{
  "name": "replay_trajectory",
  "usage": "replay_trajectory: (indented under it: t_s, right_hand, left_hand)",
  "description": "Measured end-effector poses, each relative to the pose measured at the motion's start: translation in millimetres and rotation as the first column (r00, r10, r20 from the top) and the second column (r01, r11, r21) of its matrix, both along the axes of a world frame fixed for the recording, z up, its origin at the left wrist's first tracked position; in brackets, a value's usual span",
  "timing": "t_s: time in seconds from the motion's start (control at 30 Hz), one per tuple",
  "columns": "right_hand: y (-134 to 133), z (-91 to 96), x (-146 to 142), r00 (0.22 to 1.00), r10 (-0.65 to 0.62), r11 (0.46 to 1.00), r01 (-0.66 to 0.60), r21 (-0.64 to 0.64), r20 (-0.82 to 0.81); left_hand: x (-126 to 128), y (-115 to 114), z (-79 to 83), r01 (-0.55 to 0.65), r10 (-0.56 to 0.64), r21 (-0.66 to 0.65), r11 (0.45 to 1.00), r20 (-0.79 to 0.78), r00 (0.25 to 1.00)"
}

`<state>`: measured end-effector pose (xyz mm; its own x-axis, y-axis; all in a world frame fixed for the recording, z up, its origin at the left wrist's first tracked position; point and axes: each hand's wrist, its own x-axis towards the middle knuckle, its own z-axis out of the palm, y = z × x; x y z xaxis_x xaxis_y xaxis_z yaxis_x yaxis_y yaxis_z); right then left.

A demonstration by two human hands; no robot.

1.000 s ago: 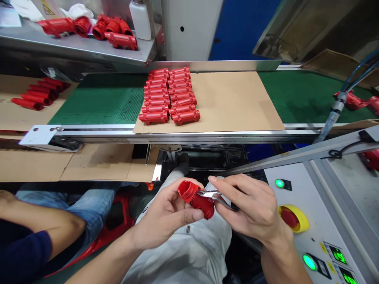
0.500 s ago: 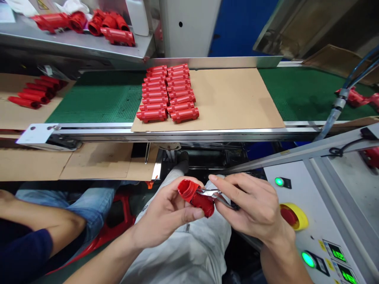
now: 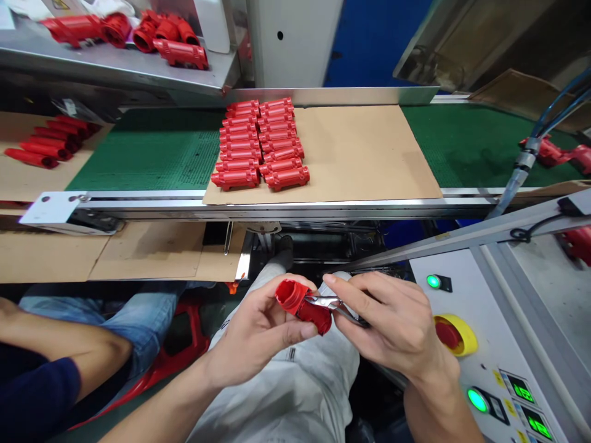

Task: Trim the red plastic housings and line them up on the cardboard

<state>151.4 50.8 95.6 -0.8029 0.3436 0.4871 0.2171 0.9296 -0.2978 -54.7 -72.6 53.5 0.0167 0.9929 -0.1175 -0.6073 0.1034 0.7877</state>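
Observation:
My left hand [image 3: 258,335] is wrapped around a red ribbed plastic tube [image 3: 302,306], its open end facing up and left. My right hand [image 3: 392,326] grips small metal cutters [image 3: 330,303], whose tips touch the tube's side. Both hands are above my lap, below the conveyor. Two neat columns of matching red tubes [image 3: 261,143] lie on a cardboard sheet [image 3: 369,154] on the green belt [image 3: 152,151].
A control panel [image 3: 484,344] with green lit buttons and a red emergency stop [image 3: 450,335] is at my right. Another person's arm [image 3: 55,357] and jeans are at the lower left. More red parts lie on the metal shelf [image 3: 120,61] and on the left cardboard [image 3: 28,172].
Hardly anything differs; the view has shifted slightly, and both hands keep the tube and cutters in the same hold.

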Motion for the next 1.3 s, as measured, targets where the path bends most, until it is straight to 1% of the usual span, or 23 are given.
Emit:
replay_trajectory:
  t_s: [0.2, 0.27, 0.3, 0.33, 0.37, 0.4, 0.43, 0.47, 0.5, 0.53, 0.57, 0.6, 0.63, 0.67, 0.77, 0.9, 0.97, 1.0, 1.07, 1.1, 1.2, 1.23, 1.3]
  right_hand:
    - [1, -1.4, -2, 0.998, 0.025, 0.999, -0.024, -0.024, 0.053]
    - [0, -5.0, -3, 0.997, 0.031, 0.999, -0.029, -0.023, 0.066]
    - [-1, -7.7, -3, 0.998, 0.032, 0.998, -0.030, -0.051, 0.046]
    - [-2, -10.9, -3, 1.000, 0.019, 0.993, -0.018, -0.115, 0.000]
    - [-2, -14.4, -2, 0.997, -0.029, 0.976, 0.013, -0.219, -0.073]
    - [-3, -17.7, -1, 0.981, -0.111, 0.933, 0.049, -0.355, -0.158]
    - [-3, -20.7, 0, 0.949, -0.212, 0.860, 0.067, -0.507, -0.233]
    - [-3, -22.8, 1, 0.910, -0.305, 0.762, 0.056, -0.645, -0.281]
    - [-3, -23.9, 1, 0.879, -0.368, 0.661, 0.017, -0.750, -0.304]
    - [-3, -23.7, 0, 0.862, -0.396, 0.576, -0.035, -0.817, -0.317]
    - [-3, -22.3, -2, 0.858, -0.395, 0.514, -0.090, -0.853, -0.328]
    - [-3, -19.9, -5, 0.862, -0.378, 0.476, -0.131, -0.870, -0.337]
    - [-4, -16.7, -10, 0.868, -0.363, 0.458, -0.149, -0.876, -0.338]
    - [-5, -13.2, -15, 0.873, -0.352, 0.458, -0.155, -0.876, -0.338]
    - [-12, -4.6, -32, 0.892, -0.293, 0.494, -0.168, -0.853, -0.345]
    - [-20, -3.8, -44, 0.907, -0.252, 0.569, -0.143, -0.810, -0.338]
    - [-21, -6.5, -45, 0.901, -0.266, 0.583, -0.132, -0.802, -0.341]
    - [-21, -8.4, -45, 0.897, -0.282, 0.573, -0.126, -0.810, -0.340]
    - [-20, -13.1, -45, 0.887, -0.328, 0.511, -0.122, -0.851, -0.324]
    - [-18, -15.9, -45, 0.875, -0.359, 0.464, -0.134, -0.876, -0.324]
    - [-12, -25.0, -40, 0.812, -0.467, 0.289, -0.234, -0.928, -0.350]
    - [-10, -27.7, -37, 0.792, -0.500, 0.246, -0.259, -0.934, -0.351]
    - [-9, -31.9, -30, 0.773, -0.547, 0.196, -0.255, -0.947, -0.321]
  left_hand:
    - [-2, -1, -3.2, -0.025, 0.024, -0.009, 1.000, -0.100, 0.995]
    - [-2, -1, -4.9, -0.033, 0.032, -0.004, 0.999, -0.101, 0.994]
    - [-3, -1, -6.0, -0.028, 0.028, -0.004, 1.000, -0.082, 0.996]
    - [-3, -2, -7.3, -0.018, 0.018, -0.005, 1.000, -0.049, 0.999]
    - [-4, -2, -8.7, -0.004, 0.004, -0.010, 1.000, -0.009, 1.000]
    - [-5, -3, -10.1, 0.012, -0.011, -0.016, 1.000, 0.033, 0.999]
    - [-5, -4, -11.4, 0.031, -0.029, -0.024, 0.999, 0.069, 0.997]
    - [-6, -5, -12.3, 0.049, -0.046, -0.031, 0.998, 0.093, 0.995]
    - [-7, -6, -12.9, 0.065, -0.061, -0.038, 0.997, 0.106, 0.993]
    - [-7, -7, -13.0, 0.081, -0.076, -0.043, 0.996, 0.105, 0.992]
    - [-7, -8, -12.6, 0.099, -0.095, -0.043, 0.994, 0.096, 0.991]
    - [-7, -8, -11.7, 0.117, -0.113, -0.040, 0.992, 0.089, 0.990]
    - [-6, -9, -10.5, 0.132, -0.128, -0.037, 0.991, 0.085, 0.988]
    - [-6, -8, -9.2, 0.142, -0.139, -0.032, 0.989, 0.082, 0.987]
    - [-3, -8, -5.8, 0.172, -0.172, -0.006, 0.985, 0.049, 0.984]
    - [-3, -8, -5.9, 0.193, -0.192, -0.001, 0.981, 0.012, 0.981]
    - [-4, -8, -7.3, 0.193, -0.193, -0.007, 0.981, 0.013, 0.981]
    - [-5, -8, -7.9, 0.193, -0.193, -0.008, 0.981, 0.011, 0.981]
    - [-6, -7, -8.6, 0.191, -0.190, -0.018, 0.981, 0.026, 0.981]
    - [-7, -6, -8.6, 0.191, -0.189, -0.026, 0.981, 0.045, 0.981]
    - [-8, -4, -7.6, 0.202, -0.196, -0.038, 0.979, 0.127, 0.972]
    - [-8, -4, -7.2, 0.209, -0.202, -0.036, 0.977, 0.145, 0.969]
    - [-10, -4, -6.2, 0.227, -0.219, -0.030, 0.973, 0.163, 0.962]
